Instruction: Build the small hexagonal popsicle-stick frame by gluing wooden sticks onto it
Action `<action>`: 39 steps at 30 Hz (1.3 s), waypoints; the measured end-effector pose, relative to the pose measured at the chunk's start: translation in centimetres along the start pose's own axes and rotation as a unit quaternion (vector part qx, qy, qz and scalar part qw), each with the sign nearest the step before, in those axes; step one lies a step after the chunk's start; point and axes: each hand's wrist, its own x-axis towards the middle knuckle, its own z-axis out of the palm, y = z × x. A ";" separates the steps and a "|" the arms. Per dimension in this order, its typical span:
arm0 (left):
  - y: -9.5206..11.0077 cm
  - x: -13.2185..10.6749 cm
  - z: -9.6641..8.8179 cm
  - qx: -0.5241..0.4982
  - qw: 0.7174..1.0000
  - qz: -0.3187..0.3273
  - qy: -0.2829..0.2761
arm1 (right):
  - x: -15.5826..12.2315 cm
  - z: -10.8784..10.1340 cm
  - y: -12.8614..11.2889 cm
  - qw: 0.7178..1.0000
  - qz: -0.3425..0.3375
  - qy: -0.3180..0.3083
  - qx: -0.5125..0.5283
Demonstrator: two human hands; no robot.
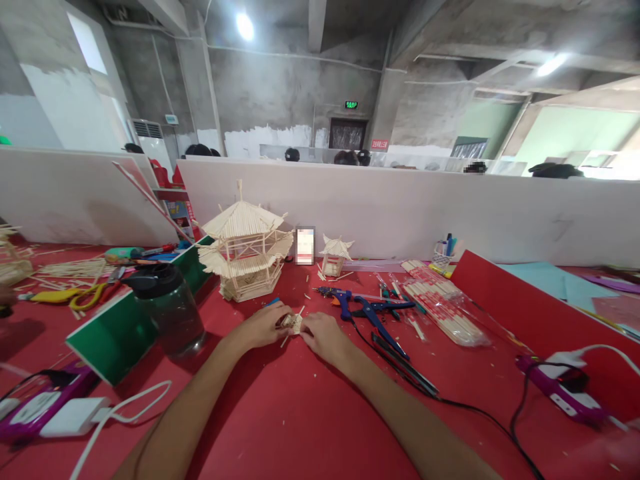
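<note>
Low over the red table, my left hand (273,325) and my right hand (323,333) meet around a small piece built of pale wooden sticks (295,325). Fingers of both hands are closed on it from either side and hide part of it. Thin sticks poke out above and below the piece. Beyond my left hand stands a large pagoda model (245,250) of wooden sticks. A small stick pavilion (336,255) sits further back. To the right of my right hand lie a blue glue gun (343,300) with a black cord and a blue-handled tool (373,313).
A dark water bottle (167,313) stands left beside a green divider (117,340). Bagged chopsticks (445,307) lie right, near a red divider (540,307). A phone (305,245) leans at the back. Power strips (563,390) with cables flank both sides. Another person's hand (6,300) shows far left.
</note>
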 end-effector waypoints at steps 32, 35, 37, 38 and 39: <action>-0.6 0.4 0.6 -0.056 0.998 -0.023 0.012 | 0.1 -0.5 0.1 0.999 0.020 -0.003 0.037; -0.7 0.4 0.6 -0.054 0.998 -0.024 0.009 | 0.1 -0.4 0.2 0.999 0.022 0.006 0.041; -0.8 0.5 0.7 -0.050 0.998 -0.029 0.009 | 0.1 -0.3 0.3 0.998 0.022 0.013 0.049; -0.8 0.5 0.7 -0.048 0.998 -0.030 0.010 | 0.1 -0.3 0.3 0.998 0.021 0.016 0.055; -0.8 0.5 0.7 -0.047 0.998 -0.029 0.011 | 0.1 -0.2 0.4 0.998 0.020 0.018 0.061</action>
